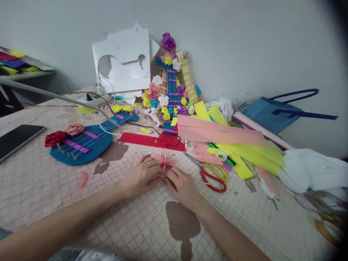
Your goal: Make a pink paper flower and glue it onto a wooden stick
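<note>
A pink paper flower (165, 162) with narrow, spread petals stands up between my two hands, just above the tablecloth. My left hand (144, 174) is closed, its fingertips pinching the flower's base from the left. From the other side my right hand (183, 185) is closed around a thin pale stick (201, 182), which sticks out to the right beneath the scissors' handles. My fingers hide where stick and flower meet. Scissors (213, 178) with red and yellow handles lie just right of my right hand. Behind the flower lies a red paper strip (141, 139).
On the left are a blue toy guitar (89, 143) with paper flowers and a phone (19, 139). A glue gun (152, 116) and decorated guitars (172, 83) stand behind. Pink paper (217, 131), yellow sheets (258, 154) and a blue bag (272, 112) lie to the right.
</note>
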`<state>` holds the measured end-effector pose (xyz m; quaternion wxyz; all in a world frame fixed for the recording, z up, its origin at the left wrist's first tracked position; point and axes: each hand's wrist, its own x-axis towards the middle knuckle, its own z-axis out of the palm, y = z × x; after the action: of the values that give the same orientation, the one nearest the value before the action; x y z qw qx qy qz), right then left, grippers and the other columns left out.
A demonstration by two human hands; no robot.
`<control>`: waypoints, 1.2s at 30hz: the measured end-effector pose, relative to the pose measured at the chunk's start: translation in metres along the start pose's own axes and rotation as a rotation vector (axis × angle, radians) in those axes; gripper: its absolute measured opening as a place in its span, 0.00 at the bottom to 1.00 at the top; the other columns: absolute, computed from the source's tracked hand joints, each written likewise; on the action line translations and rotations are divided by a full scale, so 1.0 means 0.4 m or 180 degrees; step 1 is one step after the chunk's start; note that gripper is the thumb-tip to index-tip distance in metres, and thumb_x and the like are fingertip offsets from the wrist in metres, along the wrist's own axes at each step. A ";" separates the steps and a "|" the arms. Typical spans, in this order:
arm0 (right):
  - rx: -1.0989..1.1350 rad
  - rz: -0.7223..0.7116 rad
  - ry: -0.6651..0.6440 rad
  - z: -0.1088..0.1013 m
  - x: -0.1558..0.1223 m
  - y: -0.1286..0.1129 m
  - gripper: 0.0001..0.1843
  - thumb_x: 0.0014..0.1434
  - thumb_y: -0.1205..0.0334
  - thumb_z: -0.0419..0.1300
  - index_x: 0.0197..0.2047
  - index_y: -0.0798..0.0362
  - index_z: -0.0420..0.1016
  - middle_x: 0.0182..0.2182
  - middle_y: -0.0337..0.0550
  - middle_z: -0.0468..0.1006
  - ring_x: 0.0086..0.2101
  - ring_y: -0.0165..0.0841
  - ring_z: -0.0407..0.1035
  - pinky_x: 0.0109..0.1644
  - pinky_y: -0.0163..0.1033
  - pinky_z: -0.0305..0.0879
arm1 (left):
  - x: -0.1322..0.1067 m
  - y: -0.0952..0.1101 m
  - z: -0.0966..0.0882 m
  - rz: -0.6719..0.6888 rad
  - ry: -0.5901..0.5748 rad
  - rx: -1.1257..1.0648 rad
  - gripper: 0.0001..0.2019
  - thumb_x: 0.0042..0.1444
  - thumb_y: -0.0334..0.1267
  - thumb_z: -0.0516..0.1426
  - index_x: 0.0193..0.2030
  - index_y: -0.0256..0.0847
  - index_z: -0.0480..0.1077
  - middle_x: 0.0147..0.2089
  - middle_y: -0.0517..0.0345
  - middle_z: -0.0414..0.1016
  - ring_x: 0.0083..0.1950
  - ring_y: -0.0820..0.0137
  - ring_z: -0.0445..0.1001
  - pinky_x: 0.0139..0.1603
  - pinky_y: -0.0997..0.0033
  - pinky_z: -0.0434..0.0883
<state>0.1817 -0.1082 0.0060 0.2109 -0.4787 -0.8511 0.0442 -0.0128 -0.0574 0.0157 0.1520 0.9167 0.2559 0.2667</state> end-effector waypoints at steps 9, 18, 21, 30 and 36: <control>0.0059 0.0043 -0.0057 -0.002 0.002 0.000 0.07 0.61 0.69 0.51 0.40 0.52 0.69 0.38 0.44 0.73 0.37 0.32 0.70 0.37 0.35 0.66 | 0.003 0.008 -0.008 0.0038 -0.0081 0.0261 0.04 0.59 0.33 0.54 0.39 0.42 0.69 0.41 0.59 0.72 0.47 0.69 0.67 0.63 0.56 0.52; 0.0046 -0.0009 -0.0001 0.002 0.000 0.002 0.06 0.61 0.69 0.51 0.40 0.52 0.68 0.36 0.43 0.73 0.36 0.32 0.69 0.36 0.35 0.65 | 0.003 0.006 -0.003 0.0005 -0.0055 0.0179 0.03 0.58 0.32 0.54 0.38 0.41 0.69 0.40 0.58 0.72 0.45 0.69 0.68 0.62 0.57 0.52; 0.0055 -0.0005 0.0007 0.004 0.000 0.002 0.06 0.61 0.69 0.51 0.39 0.53 0.68 0.35 0.43 0.73 0.36 0.32 0.69 0.36 0.35 0.65 | 0.002 0.005 -0.002 -0.0021 -0.0096 0.0145 0.03 0.59 0.33 0.53 0.37 0.41 0.68 0.39 0.59 0.72 0.45 0.69 0.68 0.62 0.57 0.53; 0.0172 0.0186 0.0021 0.002 -0.002 0.002 0.02 0.61 0.64 0.54 0.37 0.52 0.67 0.35 0.43 0.73 0.36 0.33 0.69 0.35 0.35 0.64 | 0.001 0.009 -0.001 -0.0175 -0.0199 0.0096 0.04 0.59 0.32 0.52 0.35 0.40 0.67 0.38 0.59 0.71 0.44 0.69 0.69 0.61 0.57 0.53; 0.0060 0.0107 -0.0006 0.004 0.000 0.003 0.06 0.64 0.64 0.50 0.37 0.52 0.67 0.35 0.42 0.73 0.34 0.32 0.69 0.35 0.35 0.64 | 0.002 0.012 -0.002 -0.0196 -0.0164 0.0094 0.03 0.59 0.32 0.52 0.35 0.40 0.67 0.38 0.60 0.72 0.44 0.69 0.69 0.61 0.57 0.54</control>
<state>0.1821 -0.1075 0.0043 0.2138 -0.4909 -0.8427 0.0561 -0.0108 -0.0608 0.0185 0.1531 0.9171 0.2839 0.2344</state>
